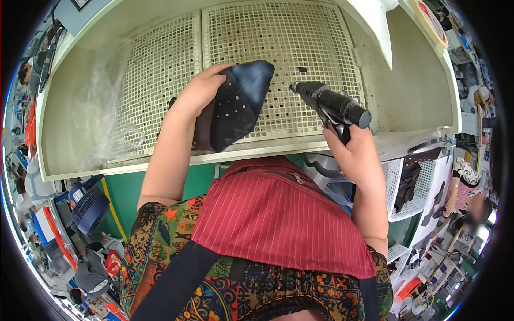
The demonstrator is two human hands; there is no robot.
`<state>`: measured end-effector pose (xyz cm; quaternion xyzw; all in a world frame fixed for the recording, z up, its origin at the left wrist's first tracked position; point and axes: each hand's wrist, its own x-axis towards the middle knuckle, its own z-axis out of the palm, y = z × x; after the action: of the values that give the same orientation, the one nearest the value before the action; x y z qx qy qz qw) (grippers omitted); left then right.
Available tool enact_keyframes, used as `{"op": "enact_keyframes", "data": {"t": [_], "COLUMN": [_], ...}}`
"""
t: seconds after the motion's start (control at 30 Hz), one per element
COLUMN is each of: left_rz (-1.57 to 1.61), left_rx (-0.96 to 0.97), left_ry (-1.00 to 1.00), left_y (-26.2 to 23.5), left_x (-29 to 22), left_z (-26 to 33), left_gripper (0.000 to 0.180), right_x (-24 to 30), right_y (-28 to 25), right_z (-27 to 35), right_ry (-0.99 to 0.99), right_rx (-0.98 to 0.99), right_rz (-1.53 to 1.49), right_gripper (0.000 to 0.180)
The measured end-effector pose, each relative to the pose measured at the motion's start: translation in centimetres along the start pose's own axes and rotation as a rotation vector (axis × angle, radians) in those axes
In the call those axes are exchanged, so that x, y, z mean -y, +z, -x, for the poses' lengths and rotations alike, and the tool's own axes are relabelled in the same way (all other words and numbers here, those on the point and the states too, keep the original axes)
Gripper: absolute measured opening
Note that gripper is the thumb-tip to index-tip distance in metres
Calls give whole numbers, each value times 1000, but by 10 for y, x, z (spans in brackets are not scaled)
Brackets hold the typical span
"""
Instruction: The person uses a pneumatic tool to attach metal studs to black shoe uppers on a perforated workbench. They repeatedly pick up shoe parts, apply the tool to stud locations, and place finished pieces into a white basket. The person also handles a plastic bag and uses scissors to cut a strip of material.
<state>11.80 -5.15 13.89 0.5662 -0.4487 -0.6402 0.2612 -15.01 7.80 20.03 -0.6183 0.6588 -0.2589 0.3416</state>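
Note:
My left hand [199, 92] grips a black, leather-like piece [242, 109] by its upper left side, fingers partly hidden behind it. Small shiny studs or holes dot its face, and a bluish sheen shows near its top. To the right, my right hand [357, 155] is wrapped round the handle of a black gun-shaped tool [333, 102], which looks like a spray gun. Its narrow nozzle points up and left, towards the piece, with a gap between them. Both are held over a pale tray [61, 112] with a perforated grid floor [160, 80].
Crumpled clear plastic [107, 120] lies along the tray's left side. A white pointed part [383, 32] juts over its upper right, near a tape roll [430, 24]. White baskets [393, 187] with dark pieces stand at right. A blue fan [90, 206] is at lower left.

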Motion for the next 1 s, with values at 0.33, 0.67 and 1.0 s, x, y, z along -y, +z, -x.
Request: {"op": "enact_keyframes", "data": {"t": [0.33,0.67,1.0], "left_rz": [-20,-33,74], "left_rx": [-26,-33,-41], "left_ry": [-2,219,535], "left_y": [0,-13,29], "left_x": [2,-4,-42], "left_z": [2,35,143], "left_gripper": [37,33,39], "right_x": [1,-62,-149], "right_y": [4,9,2], "right_z": [21,-22,11], "right_ry": [-66,393,32], "right_rx": [261,51,-125], "right_rz": [158,-533,-170], "right_gripper": [41,33,51]}}
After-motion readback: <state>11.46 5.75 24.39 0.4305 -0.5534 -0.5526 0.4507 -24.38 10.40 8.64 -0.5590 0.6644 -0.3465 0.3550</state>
